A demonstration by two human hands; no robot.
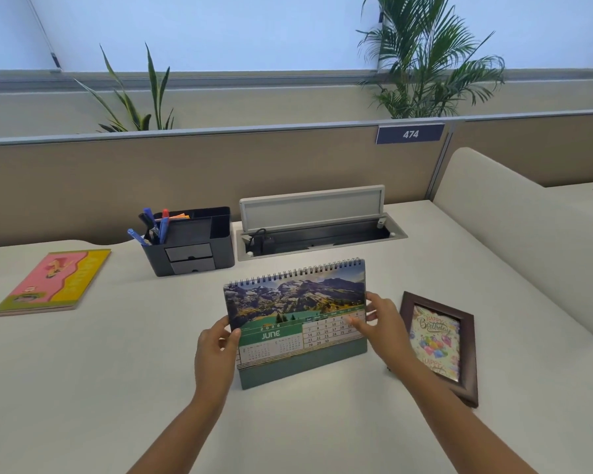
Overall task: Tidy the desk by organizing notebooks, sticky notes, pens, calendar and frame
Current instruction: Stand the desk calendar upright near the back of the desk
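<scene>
A spiral-bound desk calendar [297, 313] showing June under a mountain photo stands upright in the middle of the white desk [117, 371]. My left hand [216, 350] grips its left edge and my right hand [380, 323] grips its right edge. To the right lies a dark brown picture frame [440, 343] flat on the desk, holding a birthday card. Pink and yellow notebooks [53, 282] are stacked at the far left. A black organizer [189, 239] at the back holds several pens [153, 225] and orange sticky notes [178, 216].
An open cable hatch [319, 227] with a raised lid sits behind the calendar. A beige partition [185, 172] with a 474 sign closes off the back of the desk. A rounded white divider [514, 227] borders the right side.
</scene>
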